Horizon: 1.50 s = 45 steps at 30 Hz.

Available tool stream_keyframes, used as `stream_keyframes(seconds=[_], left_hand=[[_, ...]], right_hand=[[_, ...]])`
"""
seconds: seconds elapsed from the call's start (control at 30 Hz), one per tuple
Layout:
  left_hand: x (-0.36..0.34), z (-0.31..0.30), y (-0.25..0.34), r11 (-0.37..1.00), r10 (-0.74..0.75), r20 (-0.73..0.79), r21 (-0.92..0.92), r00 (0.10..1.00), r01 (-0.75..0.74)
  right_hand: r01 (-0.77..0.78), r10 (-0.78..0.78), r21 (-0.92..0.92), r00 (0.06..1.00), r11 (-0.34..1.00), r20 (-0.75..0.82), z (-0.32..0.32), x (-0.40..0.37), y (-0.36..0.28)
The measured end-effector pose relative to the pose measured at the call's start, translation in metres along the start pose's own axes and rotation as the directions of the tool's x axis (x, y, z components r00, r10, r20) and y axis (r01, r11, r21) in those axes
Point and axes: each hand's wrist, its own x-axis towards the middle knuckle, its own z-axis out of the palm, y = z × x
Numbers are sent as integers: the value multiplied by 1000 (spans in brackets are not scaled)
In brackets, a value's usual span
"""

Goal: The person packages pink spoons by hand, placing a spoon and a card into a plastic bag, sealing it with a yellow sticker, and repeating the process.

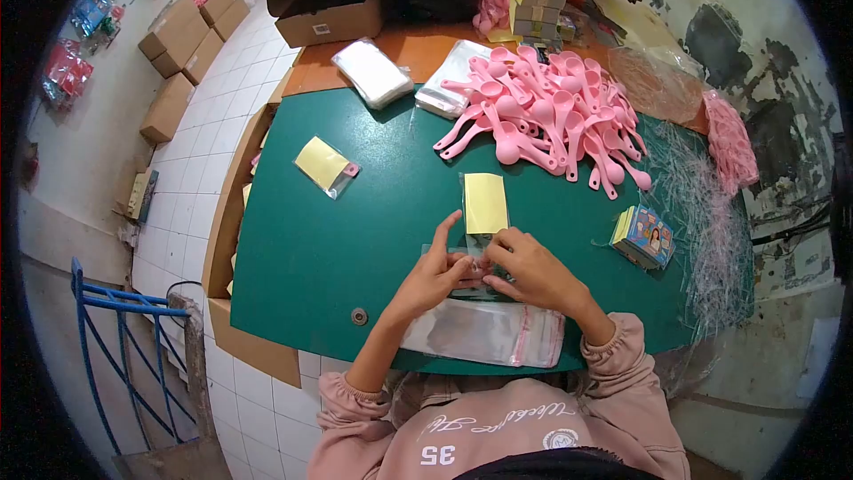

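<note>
A clear plastic bag with a yellow card [485,204] in its upper part lies on the green table in front of me. Both my hands are at the lower end of this bag. My left hand [434,277] has its index finger stretched toward the card, its other fingers bent at the clear plastic. My right hand [531,270] pinches the plastic between bent fingers. Below them lies a stack of clear bags [484,332] with a reddish strip. A packed bag with a yellow card [322,162] and a pink handle end sits at the left.
Pink measuring spoons [560,116] form a pile at the back right. A stack of printed cards [643,237] stands at the right, near shredded plastic [702,249]. Packs of clear bags [373,73] lie at the back, before an open carton [329,27].
</note>
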Motion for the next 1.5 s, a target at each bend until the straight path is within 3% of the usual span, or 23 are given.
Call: stream_keyframes(seconds=[0.17, 0.5, 0.6, 0.7, 0.8, 0.87, 0.93, 1.0, 1.07, 1.1, 1.13, 1.17, 1.2, 1.27, 1.3, 1.33, 1.37, 1.43, 1.5], left_hand=[[-1, 4, 8, 988, -1, -10, -157, 1000, -1], [5, 3, 1, 985, 5, -19, -175, 1000, -9], [6, 4, 5, 995, -23, -37, -101, 999, 19], [8, 8, 5, 997, 55, -134, 63, 989, -47], [9, 11, 5, 996, 69, -158, 63, 985, -60], [14, 6, -1, 985, 167, -226, -7, 960, -172], [11, 1, 4, 991, 136, -196, 38, 971, -131], [10, -3, 3, 993, 101, -175, 81, 979, -88], [12, -5, -4, 998, 62, -163, 34, 985, -57], [11, -3, -2, 998, 62, -155, 35, 986, -57], [9, 1, 1, 1000, 30, -171, 5, 985, -30], [8, 3, 4, 1000, 5, -189, -25, 982, -9], [6, 5, 3, 1000, 7, -190, -26, 982, -12], [5, 7, 3, 989, 91, -187, 128, 978, -68], [6, 10, 2, 990, 89, -191, 125, 977, -66], [7, 13, 1, 993, 98, -177, 85, 979, -84], [9, 14, 1, 994, 108, -159, 48, 981, -101], [7, 17, 9, 994, 98, -134, -32, 986, -103], [-1, 18, 15, 989, 82, -116, -114, 990, -95]], right_hand=[[49, -49, -37, 999, 998, -8, 1, 1, -7], [114, -123, -144, 991, 983, -57, 17, -1, -7], [166, -188, -229, 979, 959, -76, 19, -3, -7], [203, -223, -206, 972, 957, -76, 15, -4, -4], [175, -175, -78, 985, 982, 4, -4, -9, -3], [113, -127, 104, 982, 988, 142, -24, -15, -5], [-57, -30, 418, 980, 907, 199, -50, -24, 8], [-48, -27, 417, 985, 908, 172, -91, -32, 33], [-332, 274, 589, 943, 737, 188, -131, -47, 76], [-370, 390, 310, 921, 876, -5, -151, -52, 102], [-436, 425, 1, 877, 900, -223, -163, -51, 113], [-435, 422, -6, 877, 901, -228, -161, -56, 117], [-562, 475, -230, 811, 795, -341, -151, -59, 110], [-737, 449, -552, 676, 390, -584, -129, -58, 90], [-552, 354, -439, 817, 709, -455, -115, -49, 73], [-299, 201, -244, 912, 922, -358, -95, -36, 53], [-147, 88, -239, 967, 960, -241, -67, -28, 43], [-158, 139, -122, 978, 980, -156, -25, -16, 8], [-106, 75, -135, 973, 985, -219, 5, -6, 18]])
